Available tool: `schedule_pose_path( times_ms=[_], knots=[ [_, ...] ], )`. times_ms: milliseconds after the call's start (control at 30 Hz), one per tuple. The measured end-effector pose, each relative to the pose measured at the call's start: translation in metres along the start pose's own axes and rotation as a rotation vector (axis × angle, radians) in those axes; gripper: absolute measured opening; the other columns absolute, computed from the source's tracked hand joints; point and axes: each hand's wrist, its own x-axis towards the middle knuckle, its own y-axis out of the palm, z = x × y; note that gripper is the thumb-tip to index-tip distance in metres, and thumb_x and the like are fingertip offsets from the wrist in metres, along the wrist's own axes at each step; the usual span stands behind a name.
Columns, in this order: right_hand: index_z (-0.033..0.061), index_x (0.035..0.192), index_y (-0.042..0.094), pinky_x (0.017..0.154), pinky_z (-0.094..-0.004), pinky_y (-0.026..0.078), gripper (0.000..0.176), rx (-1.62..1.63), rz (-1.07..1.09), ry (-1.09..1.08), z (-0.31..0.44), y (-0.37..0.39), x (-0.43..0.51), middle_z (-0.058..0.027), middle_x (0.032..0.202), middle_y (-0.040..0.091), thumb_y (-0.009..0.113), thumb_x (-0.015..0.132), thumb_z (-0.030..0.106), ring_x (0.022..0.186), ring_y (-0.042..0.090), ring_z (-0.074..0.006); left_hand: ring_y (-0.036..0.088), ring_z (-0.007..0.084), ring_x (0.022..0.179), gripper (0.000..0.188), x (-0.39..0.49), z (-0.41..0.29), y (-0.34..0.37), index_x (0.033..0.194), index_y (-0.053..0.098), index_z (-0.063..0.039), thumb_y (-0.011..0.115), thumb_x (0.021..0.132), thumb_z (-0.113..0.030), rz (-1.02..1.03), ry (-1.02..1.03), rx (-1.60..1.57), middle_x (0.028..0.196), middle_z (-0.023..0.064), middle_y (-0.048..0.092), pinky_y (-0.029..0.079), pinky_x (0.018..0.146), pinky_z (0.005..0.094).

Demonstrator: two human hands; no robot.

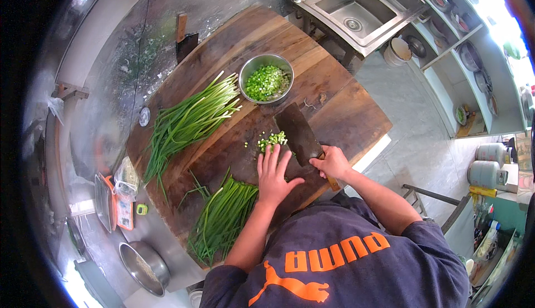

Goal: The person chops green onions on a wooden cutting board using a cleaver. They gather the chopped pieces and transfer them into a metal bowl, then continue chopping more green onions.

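Note:
My right hand (333,162) grips the wooden handle of a cleaver (297,132), whose broad dark blade lies over the wooden board (334,107). My left hand (273,176) is spread, its fingertips at a small heap of chopped green stalks (272,139) just left of the blade. Below and left of that hand lies a bunch of long green stalks (225,216), probably garlic chives. Another bunch with pale ends (196,118) lies farther up the board. Beside its pale ends stands a round metal bowl (240,83) holding chopped green pieces (267,83).
A steel sink (355,13) stands beyond the board at the upper right, near a white bucket (398,52) and shelves of pans. At the lower left are a metal bowl (144,268), a small green timer (142,209) and a plastic bag (126,178).

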Motion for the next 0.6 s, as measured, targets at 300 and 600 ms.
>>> schedule_pose_path(
  times_ms=[300,600],
  knots=[
    [-0.0031,0.106,0.070,0.052,-0.0323,0.054,0.019,0.010,0.008,-0.008,0.000,0.004,-0.001,-0.0045,0.070,0.069,0.077,0.097,0.012,0.054,0.067,-0.0127,0.025,0.0495,0.158,0.100,0.005,0.017,0.027,0.158,0.048,-0.012,0.076,0.081,-0.069,-0.263,-0.293,0.384,0.172,0.0251,0.027,0.023,0.122,0.0710],
    [-0.0050,0.098,0.067,0.057,-0.0369,0.058,0.030,-0.147,0.011,0.009,0.008,0.013,-0.004,-0.0133,0.076,0.074,0.081,0.094,0.022,0.059,0.073,-0.0201,0.036,0.0458,0.153,0.089,0.042,0.033,0.027,0.160,0.037,0.000,0.069,0.099,-0.056,-0.401,-0.306,0.014,0.167,0.0278,0.035,0.027,0.126,0.0597]
  ],
)
